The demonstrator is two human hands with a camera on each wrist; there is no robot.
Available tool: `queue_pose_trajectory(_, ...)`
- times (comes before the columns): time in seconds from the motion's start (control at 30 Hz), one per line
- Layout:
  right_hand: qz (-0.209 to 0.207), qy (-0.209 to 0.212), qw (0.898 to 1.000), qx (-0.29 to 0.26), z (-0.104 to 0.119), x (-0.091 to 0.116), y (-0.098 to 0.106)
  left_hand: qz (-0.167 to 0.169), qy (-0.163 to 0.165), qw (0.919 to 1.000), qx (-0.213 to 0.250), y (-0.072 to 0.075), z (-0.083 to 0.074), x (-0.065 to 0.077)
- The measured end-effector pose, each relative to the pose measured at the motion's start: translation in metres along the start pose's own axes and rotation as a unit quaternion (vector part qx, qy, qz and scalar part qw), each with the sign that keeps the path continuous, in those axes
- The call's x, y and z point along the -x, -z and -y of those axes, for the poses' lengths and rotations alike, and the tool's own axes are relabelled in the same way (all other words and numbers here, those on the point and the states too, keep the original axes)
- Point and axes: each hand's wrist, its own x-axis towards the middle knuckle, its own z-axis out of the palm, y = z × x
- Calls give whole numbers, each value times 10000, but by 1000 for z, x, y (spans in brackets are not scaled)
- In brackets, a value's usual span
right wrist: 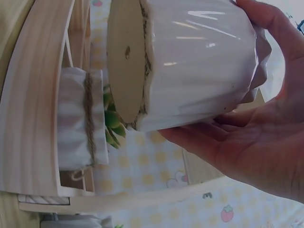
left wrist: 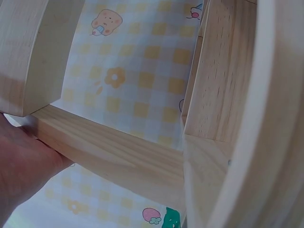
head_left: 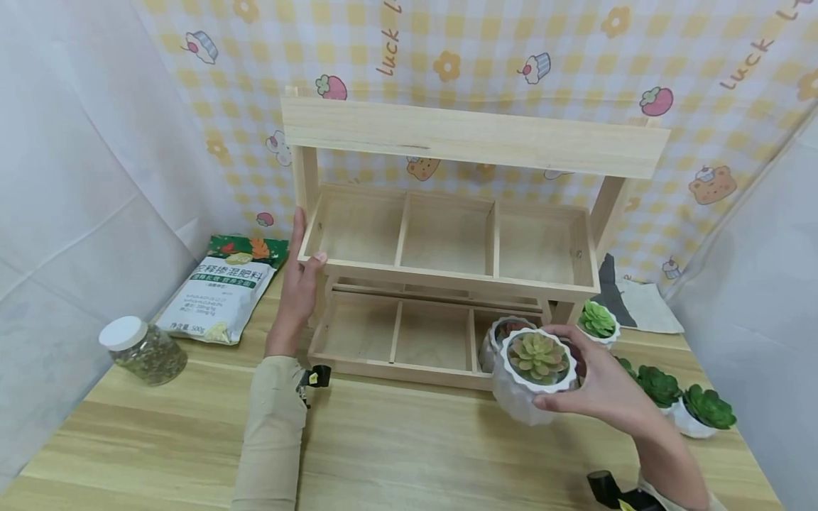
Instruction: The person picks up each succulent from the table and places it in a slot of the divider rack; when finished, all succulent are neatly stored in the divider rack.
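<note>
A two-tier wooden plant shelf (head_left: pixel 447 275) stands in the middle, each tier split into three compartments. My left hand (head_left: pixel 299 294) grips the left end of its upper tier, thumb on the front corner and fingers along the side. Between the thumb and fingers of my right hand (head_left: pixel 603 387) is a white scalloped pot with a succulent (head_left: pixel 538 357). It is held in front of the lower tier's right end; the right wrist view shows the pot's flat underside (right wrist: pixel 127 59). Behind it, another white potted succulent (head_left: pixel 488 348) sits in the lower right compartment, partly hidden.
At the right stand a light green potted succulent (head_left: pixel 597 321) and darker green ones (head_left: pixel 708 408). A fertilizer bag (head_left: pixel 220 291) and a white-lidded jar (head_left: pixel 150 351) lie at the left. A patterned cloth (head_left: pixel 486 57) hangs behind the shelf.
</note>
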Motion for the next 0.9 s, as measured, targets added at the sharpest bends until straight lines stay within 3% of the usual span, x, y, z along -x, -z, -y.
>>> queue_pose_trajectory(0.17,-274,-14,9996,101,1,-3,-7,-35,143,9999,4,-2,-1,0)
queue_pose_trajectory(0.47,-623,-230,9978,34,6,-5,-23,-43,118,9999,-6,-5,1,-1)
queue_pose_trajectory(0.67,-752,-420,9963,2,9,-9,-38,-99,84,9999,-41,-2,18,-6)
queue_pose_trajectory(0.9,-854,-222,9955,-353,8,-23,-57,-185,120,9996,-180,2,28,-8)
